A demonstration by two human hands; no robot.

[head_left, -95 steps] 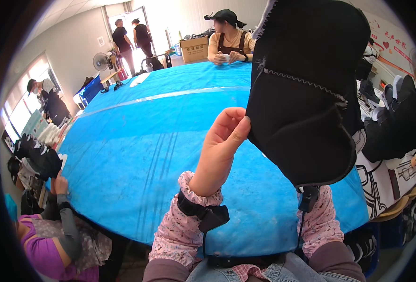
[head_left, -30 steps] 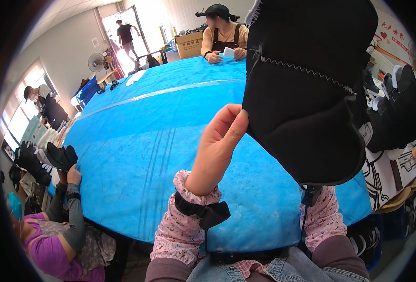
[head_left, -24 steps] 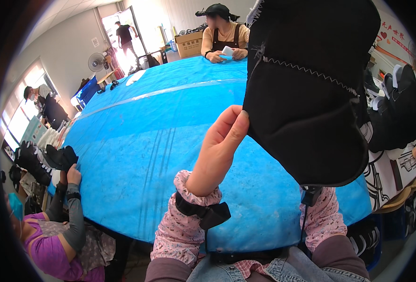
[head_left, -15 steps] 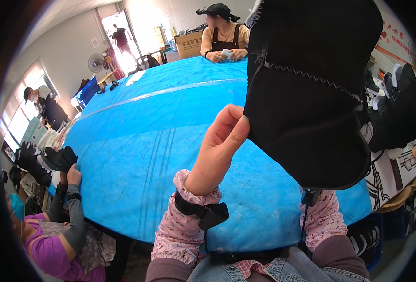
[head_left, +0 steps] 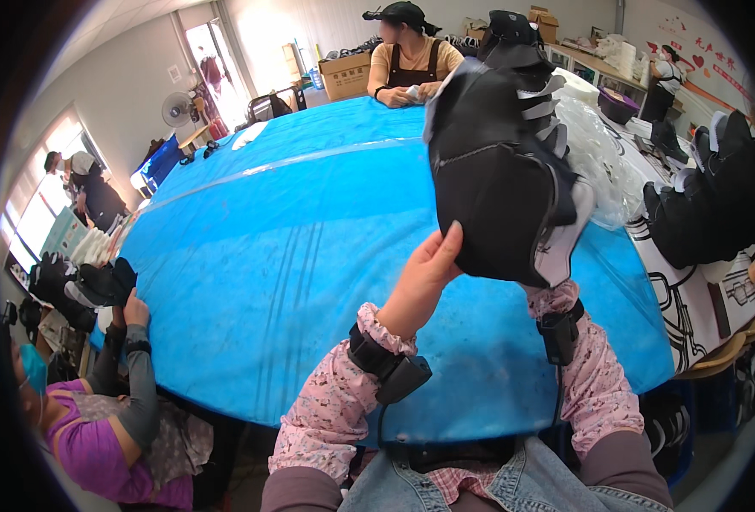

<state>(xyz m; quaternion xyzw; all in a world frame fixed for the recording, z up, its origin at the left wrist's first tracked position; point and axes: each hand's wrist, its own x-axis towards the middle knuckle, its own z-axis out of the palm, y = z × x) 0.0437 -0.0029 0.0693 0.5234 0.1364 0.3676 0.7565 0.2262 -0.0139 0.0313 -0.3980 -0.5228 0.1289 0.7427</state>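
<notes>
A black, soft fabric brace (head_left: 493,209) with a zigzag seam and light grey strap tabs along its right side is raised over the blue-covered table. At its lower left edge, my left hand (head_left: 424,277) pinches the fabric between thumb and fingers. My right forearm (head_left: 599,375), in a pink patterned sleeve, reaches up behind the brace. The brace hides my right hand, so its fingers do not show. The upper part of the brace is somewhat blurred.
Blue sheeting (head_left: 267,299) covers the large table. More black braces (head_left: 719,196) are piled at the right, by clear plastic bags (head_left: 599,162). A co-worker (head_left: 407,60) sits across the table. Another person (head_left: 113,427) at the left handles a black piece (head_left: 109,282).
The brace has moved down and away from me, turning so its grey tabs show. My left hand has shifted right and down, still pinching the edge. The right side of the room is uncovered.
</notes>
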